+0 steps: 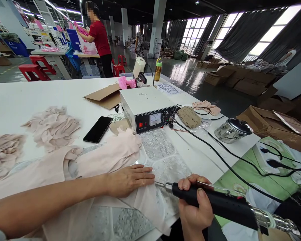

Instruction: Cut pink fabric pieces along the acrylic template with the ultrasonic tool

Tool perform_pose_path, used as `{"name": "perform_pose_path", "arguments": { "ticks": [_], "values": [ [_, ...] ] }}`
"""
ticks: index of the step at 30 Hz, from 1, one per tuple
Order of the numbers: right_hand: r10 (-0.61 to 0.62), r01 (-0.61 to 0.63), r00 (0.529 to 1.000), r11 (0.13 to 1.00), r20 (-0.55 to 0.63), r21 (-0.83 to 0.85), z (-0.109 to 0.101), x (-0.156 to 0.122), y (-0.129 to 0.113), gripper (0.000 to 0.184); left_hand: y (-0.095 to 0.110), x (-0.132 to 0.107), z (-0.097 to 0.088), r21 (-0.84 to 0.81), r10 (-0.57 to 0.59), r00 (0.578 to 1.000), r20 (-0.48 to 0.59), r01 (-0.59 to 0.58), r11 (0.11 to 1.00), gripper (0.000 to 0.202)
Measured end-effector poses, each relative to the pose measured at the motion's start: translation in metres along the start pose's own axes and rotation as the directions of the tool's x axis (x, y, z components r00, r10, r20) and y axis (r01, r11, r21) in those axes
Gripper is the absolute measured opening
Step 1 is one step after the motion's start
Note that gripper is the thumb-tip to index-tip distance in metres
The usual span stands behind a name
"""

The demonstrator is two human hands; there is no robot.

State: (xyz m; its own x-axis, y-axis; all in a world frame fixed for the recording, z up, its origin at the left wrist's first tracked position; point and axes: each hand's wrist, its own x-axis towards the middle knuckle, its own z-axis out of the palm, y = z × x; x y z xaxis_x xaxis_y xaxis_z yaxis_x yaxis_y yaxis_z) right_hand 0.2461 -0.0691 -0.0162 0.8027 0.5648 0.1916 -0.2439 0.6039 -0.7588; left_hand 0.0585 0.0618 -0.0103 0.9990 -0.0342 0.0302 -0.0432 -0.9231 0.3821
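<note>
Closest in, the right hand (pixel 194 206) is clenched round a black corded handpiece (pixel 215 201), thumb on top. Its thin metal tip lies at the edge of a pale pink garment (pixel 110 155), just beside the fingertips of the left hand (pixel 130 180). That hand lies flat, palm down, on the cloth with the fingers stretched and grips nothing. The garment is spread over a scratched, cloudy work plate (pixel 165 167) on the white table (pixel 27 97).

A black cable (pixel 215 150) runs from the handpiece up to a white control box (pixel 147 107) behind the garment. Its dark front panel carries a red switch, a small dial meter, two knobs and a line of white lettering too small to read.

Left of the box lies a black phone (pixel 97 129), screen dark, and further left are heaps of pale pink cut pieces (pixel 52 125). To the right, a tan shaped pad (pixel 189 117) bears handwritten marks that cannot be made out, and a lidded steel pot (pixel 232 130) stands near the table's edge.

Behind the box are a flattened cardboard sheet (pixel 105 95) and an amber bottle with a green cap (pixel 158 69). Far back, a person in a red shirt (pixel 99 36) handles pink goods at another table, near red stools (pixel 35 68).
</note>
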Motion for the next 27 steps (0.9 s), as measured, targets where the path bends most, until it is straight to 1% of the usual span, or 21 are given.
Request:
{"name": "perform_pose_path", "arguments": {
  "ticks": [5,8,12,16,22,27],
  "values": [
    [-0.011,0.012,1.0,1.0,0.016,-0.022,-0.001,0.0,0.0,0.012,0.001,0.0,-0.001,0.002,-0.013,0.999,0.04,0.013,1.0,0.054],
    [-0.013,0.013,1.0,1.0,0.002,-0.018,-0.001,0.001,-0.003,0.012,0.001,0.0,0.0,0.012,-0.01,0.999,0.044,0.009,1.0,0.05],
    [-0.057,0.056,0.997,0.998,-0.043,-0.035,-0.001,0.006,-0.009,0.012,-0.001,0.0,0.002,0.008,0.003,1.0,0.016,-0.004,1.0,0.049],
    [-0.1,0.097,0.994,0.994,-0.049,-0.057,-0.001,0.011,-0.01,0.012,-0.002,-0.001,0.005,0.02,0.032,0.999,-0.007,-0.032,0.999,0.045],
    [-0.11,0.107,0.993,0.991,-0.037,-0.084,0.0,0.011,-0.006,0.013,-0.003,-0.001,0.008,0.03,0.049,0.997,-0.054,-0.047,0.998,0.044],
    [-0.103,0.098,0.994,0.991,-0.049,-0.089,-0.001,0.012,-0.004,0.014,-0.005,-0.002,0.012,0.002,0.05,0.997,-0.06,-0.05,0.999,0.047]
  ]
}}
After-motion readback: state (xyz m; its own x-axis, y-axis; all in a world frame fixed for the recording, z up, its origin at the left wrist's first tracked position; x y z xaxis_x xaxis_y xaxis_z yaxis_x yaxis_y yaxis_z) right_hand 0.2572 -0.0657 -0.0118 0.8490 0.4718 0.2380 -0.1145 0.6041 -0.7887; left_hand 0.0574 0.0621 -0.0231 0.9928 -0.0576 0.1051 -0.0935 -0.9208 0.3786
